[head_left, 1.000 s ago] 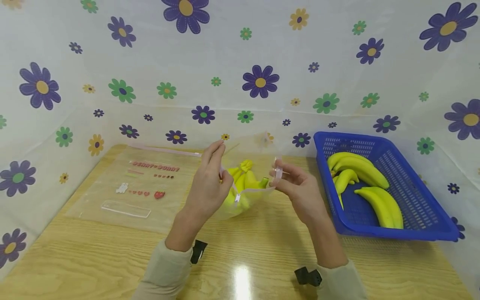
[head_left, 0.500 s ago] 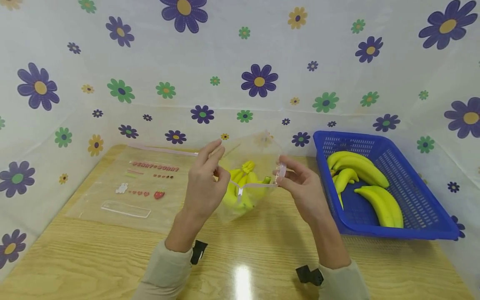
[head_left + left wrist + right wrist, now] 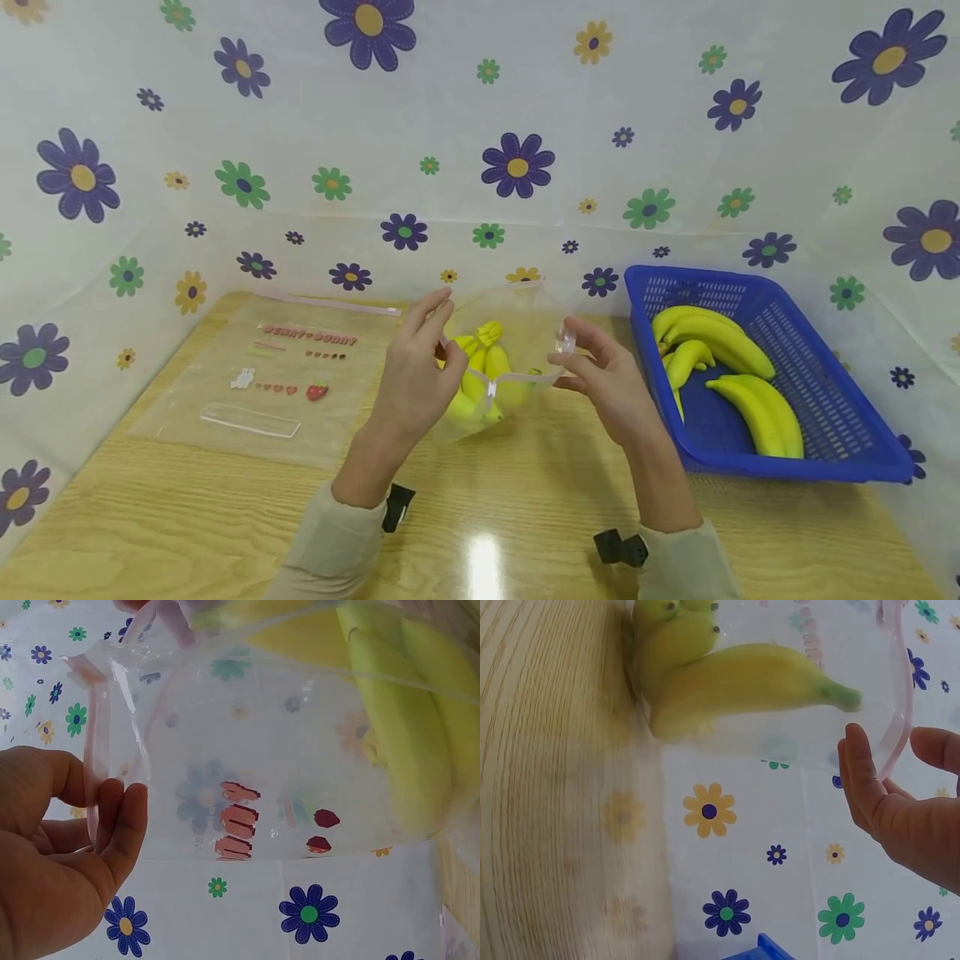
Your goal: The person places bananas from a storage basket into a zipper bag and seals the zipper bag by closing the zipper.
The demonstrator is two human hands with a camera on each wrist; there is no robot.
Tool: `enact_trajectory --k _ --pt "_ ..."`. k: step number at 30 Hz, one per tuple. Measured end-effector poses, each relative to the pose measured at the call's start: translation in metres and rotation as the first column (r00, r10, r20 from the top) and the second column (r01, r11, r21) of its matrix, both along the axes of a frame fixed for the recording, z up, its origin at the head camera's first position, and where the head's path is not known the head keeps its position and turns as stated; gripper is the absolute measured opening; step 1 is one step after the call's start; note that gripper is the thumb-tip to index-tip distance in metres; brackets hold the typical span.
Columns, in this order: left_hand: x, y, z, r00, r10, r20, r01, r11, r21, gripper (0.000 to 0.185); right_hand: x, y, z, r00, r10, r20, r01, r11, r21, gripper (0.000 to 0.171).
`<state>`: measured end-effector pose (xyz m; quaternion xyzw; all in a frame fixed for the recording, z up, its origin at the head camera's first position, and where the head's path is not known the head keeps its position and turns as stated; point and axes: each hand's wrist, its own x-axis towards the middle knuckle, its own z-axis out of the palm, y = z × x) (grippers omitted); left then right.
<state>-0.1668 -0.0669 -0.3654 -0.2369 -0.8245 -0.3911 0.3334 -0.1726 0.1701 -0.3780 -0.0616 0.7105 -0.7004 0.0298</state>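
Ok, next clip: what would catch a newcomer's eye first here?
A clear bag of yellow bananas held up mid-table, the left hand and right hand each pinching one end of its top edge. To the right sits a blue basket with more bananas; flowered sheeting walls the scene.

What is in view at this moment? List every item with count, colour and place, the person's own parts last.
Zip bag: one, clear with a pink zip strip, held up over the table's middle.
Bagged bananas: one bunch, yellow, inside the zip bag.
Basket: one, blue, at the table's right.
Basket bananas: several, yellow, in the basket; exact count unclear.
Flat bag: one, clear with red print, lying at the table's left.
Table: one, light wood.
Backdrop: white with purple, green and yellow flowers, on three sides.
Left hand: pinches the zip bag's left rim.
Right hand: pinches the right rim.
Sleeves: two, beige.
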Motion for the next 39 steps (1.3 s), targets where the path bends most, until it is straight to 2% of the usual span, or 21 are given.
enact_trajectory --k 4,9,14,17,19,24,28,33,39 --pt "0.001 0.001 0.001 0.999 0.003 0.048 -0.004 1.0 0.004 0.046 0.001 0.001 0.002 1.0 0.005 -0.006 -0.005 0.999 0.032 0.057" --pt "0.001 0.002 0.003 0.997 -0.002 0.082 0.001 1.0 0.007 0.05 0.002 0.006 0.005 0.999 0.012 -0.037 -0.01 0.998 0.057 0.049" --pt "0.0 0.002 0.006 0.996 -0.013 0.083 0.012 1.0 0.008 0.052 0.005 0.016 0.011 0.997 -0.061 -0.036 0.063 0.996 0.06 0.047" --pt "-0.001 0.002 0.008 0.997 -0.017 0.081 0.017 1.0 0.005 0.052 0.006 0.027 0.014 0.995 -0.099 -0.002 0.098 0.989 0.108 0.053" --pt "-0.001 0.002 0.008 0.996 -0.019 0.087 0.019 1.0 0.001 0.052 0.005 0.038 0.016 0.995 -0.101 0.001 0.1 0.98 0.174 0.055" --pt "0.0 0.002 0.006 0.994 -0.035 0.106 0.035 0.999 -0.001 0.053 0.001 0.075 0.019 0.995 -0.096 0.002 0.088 0.923 0.376 0.059" --pt "0.0 0.004 0.005 0.993 -0.04 0.112 0.041 0.999 -0.004 0.055 -0.006 0.109 0.02 0.992 -0.118 0.051 0.074 0.847 0.526 0.061" --pt "0.0 0.003 0.004 0.993 -0.044 0.109 0.046 0.999 -0.01 0.055 -0.018 0.14 0.015 0.986 -0.102 0.132 -0.008 0.76 0.649 0.064" --pt "0.002 0.005 0.004 0.991 -0.056 0.12 0.057 0.998 -0.007 0.054 -0.03 0.157 0.002 0.975 -0.089 0.205 -0.077 0.726 0.683 0.067"
